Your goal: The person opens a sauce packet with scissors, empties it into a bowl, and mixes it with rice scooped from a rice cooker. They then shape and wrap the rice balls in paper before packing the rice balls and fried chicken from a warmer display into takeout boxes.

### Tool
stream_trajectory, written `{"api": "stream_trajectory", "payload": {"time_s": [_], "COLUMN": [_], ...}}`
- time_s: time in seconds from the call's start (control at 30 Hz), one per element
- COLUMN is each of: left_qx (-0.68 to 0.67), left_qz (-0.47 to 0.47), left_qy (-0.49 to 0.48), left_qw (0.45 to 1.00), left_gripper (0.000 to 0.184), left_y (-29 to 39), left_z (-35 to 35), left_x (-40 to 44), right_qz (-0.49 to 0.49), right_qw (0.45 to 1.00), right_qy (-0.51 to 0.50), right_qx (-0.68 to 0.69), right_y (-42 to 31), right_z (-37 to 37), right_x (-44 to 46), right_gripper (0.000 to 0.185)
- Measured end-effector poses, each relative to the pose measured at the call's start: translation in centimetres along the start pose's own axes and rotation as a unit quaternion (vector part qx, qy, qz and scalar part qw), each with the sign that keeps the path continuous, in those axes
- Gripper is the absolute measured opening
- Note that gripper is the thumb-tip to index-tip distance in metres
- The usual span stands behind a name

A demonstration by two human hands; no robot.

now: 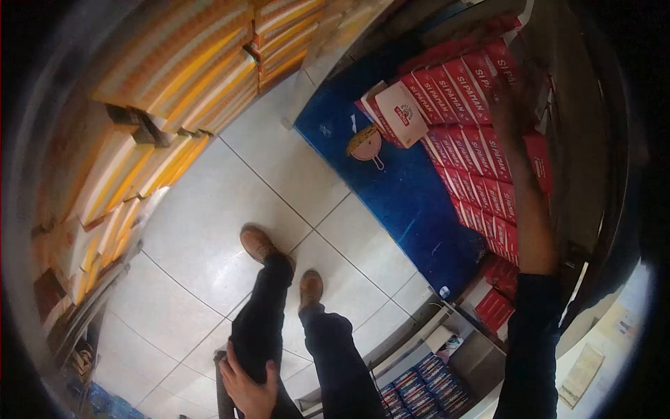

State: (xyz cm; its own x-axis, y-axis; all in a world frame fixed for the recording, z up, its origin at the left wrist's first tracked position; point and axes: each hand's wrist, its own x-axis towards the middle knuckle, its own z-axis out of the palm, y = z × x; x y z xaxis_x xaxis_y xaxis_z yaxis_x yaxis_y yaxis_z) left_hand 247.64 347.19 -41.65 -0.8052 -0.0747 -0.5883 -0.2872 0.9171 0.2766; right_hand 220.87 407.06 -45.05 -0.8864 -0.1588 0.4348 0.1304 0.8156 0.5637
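My right hand point(509, 105) reaches up along stacked red boxes point(481, 150) lettered "SI PAMAN" on a blue surface. It lies over the upper rows at the right edge of the stack; the fingers are dark and blurred, so whether it grips a box is unclear. Beside the stack leans a pale box point(401, 115) with a red label. My left hand point(248, 387) rests at my dark-trousered leg point(262, 314), thumb and fingers apart, with nothing visible in it. A dark upright bar point(225, 380) stands right beside its fingers.
A round pinkish item with a small loop handle point(365, 145) lies on the blue surface point(398, 195). Yellow-and-white stacks point(167, 84) rise at left. Below right, a shelf holds blue patterned packs point(419, 387) near loose red boxes point(493, 311). My brown shoes point(311, 288) stand on white tiles.
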Motion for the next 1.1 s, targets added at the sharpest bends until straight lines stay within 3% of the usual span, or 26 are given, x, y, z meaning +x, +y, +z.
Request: {"api": "stream_trajectory", "payload": {"time_s": [0.07, 0.17, 0.2, 0.27, 0.37, 0.47, 0.53, 0.57, 0.6, 0.63, 0.67, 0.73, 0.77, 0.8, 0.83, 0.9, 0.93, 1.0, 1.07, 1.1], "left_qx": [-0.011, -0.023, -0.029, -0.039, -0.029, -0.159, -0.371, -0.462, -0.584, -0.675, -0.732, -0.713, -0.696, -0.709, -0.721, -0.723, -0.726, -0.755, -0.728, -0.707], "left_qz": [-0.008, -0.013, -0.014, -0.015, -0.038, 0.046, 0.027, 0.035, 0.014, 0.015, 0.000, 0.021, 0.024, 0.022, 0.021, 0.008, 0.019, 0.043, 0.066, 0.086], "left_qy": [-0.002, 0.010, 0.014, 0.023, 0.019, 0.059, 0.008, -0.028, -0.045, -0.061, -0.084, -0.043, -0.026, 0.006, 0.027, 0.061, 0.095, 0.140, 0.207, 0.248], "left_qw": [1.000, 1.000, 0.999, 0.999, 0.999, 0.984, 0.928, 0.886, 0.811, 0.735, 0.676, 0.699, 0.717, 0.705, 0.692, 0.688, 0.681, 0.639, 0.650, 0.657], "left_gripper": [0.079, 0.078, 0.077, 0.077, 0.073, 0.069, 0.071, 0.084, 0.099, 0.106, 0.106, 0.104, 0.104, 0.106, 0.108, 0.111, 0.111, 0.112, 0.109, 0.108], "left_y": [-0.4, -1.1, -1.3, -1.4, -2.3, -4.9, -6.0, -7.1, -7.5, -8.4, -9.3, -12.1, -14.1, -16.1, -18.5, -23.1, -26.0, -31.5, -37.7, -41.2], "left_z": [0.1, 0.5, 0.8, 1.0, 0.7, 1.5, 0.1, -0.7, -2.5, -4.3, -7.6, -13.6, -15.2, -17.2, -19.5, -24.5, -26.7, -29.6, -31.5, -32.4], "left_x": [-0.6, -1.1, -1.4, -1.9, -2.7, -4.7, -7.8, -9.8, -12.4, -14.6, -16.7, -21.3, -23.7, -26.0, -28.4, -32.0, -33.2, -34.4, -33.6, -32.2], "right_qz": [0.048, 0.096, 0.098, 0.073, 0.045, -0.013, -0.078, -0.050, -0.114, -0.153, -0.135, 0.014, -0.153, -0.194, -0.205, -0.301, -0.321, -0.412, -0.497, -0.516], "right_qw": [0.995, 0.990, 0.990, 0.992, 0.991, 0.968, 0.945, 0.905, 0.879, 0.852, 0.786, 0.625, 0.628, 0.656, 0.629, 0.557, 0.555, 0.416, 0.391, 0.403], "right_qy": [-0.082, -0.092, -0.091, 0.049, -0.006, -0.061, -0.012, -0.066, -0.035, -0.035, -0.106, -0.115, -0.174, -0.089, -0.143, -0.094, -0.086, -0.210, -0.037, -0.048], "right_qx": [-0.028, -0.046, -0.048, 0.089, 0.127, 0.243, 0.317, 0.417, 0.461, 0.500, 0.594, 0.772, 0.743, 0.724, 0.737, 0.768, 0.763, 0.783, 0.774, 0.754], "right_y": [-0.7, -1.0, -1.3, -2.5, -8.2, -15.7, -20.3, -22.3, -23.4, -24.0, -24.8, -27.1, -25.7, -26.8, -27.9, -30.3, -32.8, -39.0, -44.8, -48.0], "right_z": [0.2, -0.1, -0.9, -3.6, -12.0, -20.4, -28.7, -34.4, -39.9, -45.6, -51.1, -62.3, -66.7, -68.0, -70.2, -76.0, -77.2, -78.2, -86.1, -88.6], "right_x": [-0.4, 0.2, 0.0, -0.1, -2.8, -11.1, -16.6, -17.8, -18.1, -17.8, -16.9, -14.3, -10.7, -13.9, -14.0, -8.7, -7.7, -6.4, 1.8, 3.8], "right_gripper": [0.031, 0.034, 0.034, 0.039, 0.037, 0.028, 0.032, 0.031, 0.033, 0.031, 0.030, 0.027, 0.039, 0.023, 0.017, 0.024, 0.024, 0.036, 0.037, 0.040]}}
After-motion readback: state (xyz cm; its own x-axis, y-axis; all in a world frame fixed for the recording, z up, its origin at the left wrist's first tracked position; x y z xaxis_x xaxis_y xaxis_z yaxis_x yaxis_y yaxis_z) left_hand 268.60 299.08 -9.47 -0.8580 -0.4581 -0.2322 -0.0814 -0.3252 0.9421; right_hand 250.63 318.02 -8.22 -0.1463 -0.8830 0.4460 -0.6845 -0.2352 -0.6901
